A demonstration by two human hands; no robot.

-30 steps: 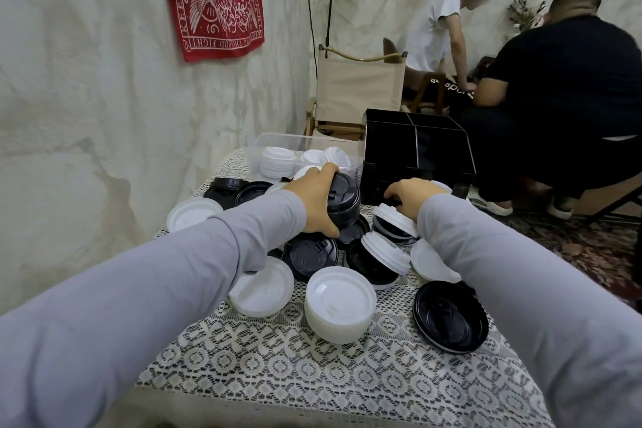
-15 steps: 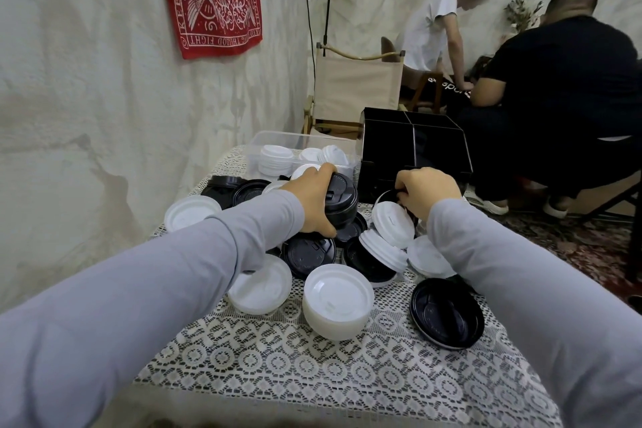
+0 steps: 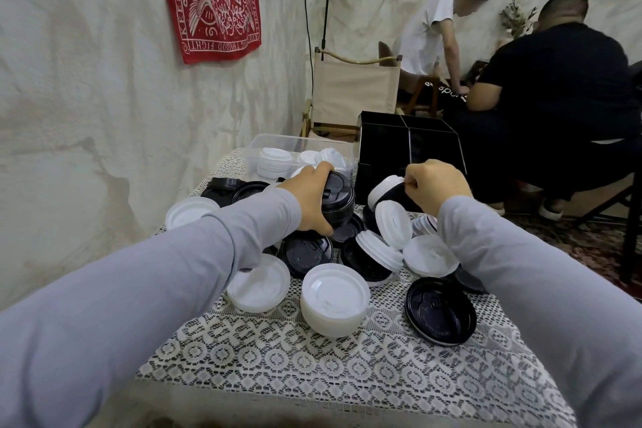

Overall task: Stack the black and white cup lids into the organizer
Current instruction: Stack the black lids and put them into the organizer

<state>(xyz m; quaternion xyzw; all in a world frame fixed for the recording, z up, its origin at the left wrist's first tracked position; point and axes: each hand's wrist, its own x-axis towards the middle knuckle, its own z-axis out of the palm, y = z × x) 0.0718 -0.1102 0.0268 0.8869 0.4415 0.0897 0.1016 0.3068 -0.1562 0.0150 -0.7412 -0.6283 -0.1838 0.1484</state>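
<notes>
My left hand [image 3: 309,196] grips a stack of black lids [image 3: 338,200] held above the pile. My right hand [image 3: 434,184] pinches a black lid [image 3: 394,196] lifted off the pile, with a white lid [image 3: 382,186] tilted against it. Loose black and white lids [image 3: 368,254] lie heaped on the lace-covered table. A stack of white lids [image 3: 333,302] stands near the front, a single black lid [image 3: 440,311] to its right. The black organizer [image 3: 410,146], with divided compartments, stands at the back of the table just behind my right hand.
A clear plastic bin [image 3: 264,146] with white lids sits back left, next to the organizer. The wall runs close along the left. A folding chair [image 3: 351,90] stands behind the table. Two people [image 3: 542,87] sit at the right beyond it.
My right hand has lifted from the pile, raising a black lid with a white one leaning on it. My left hand keeps its hold on the black stack, almost unmoved.
</notes>
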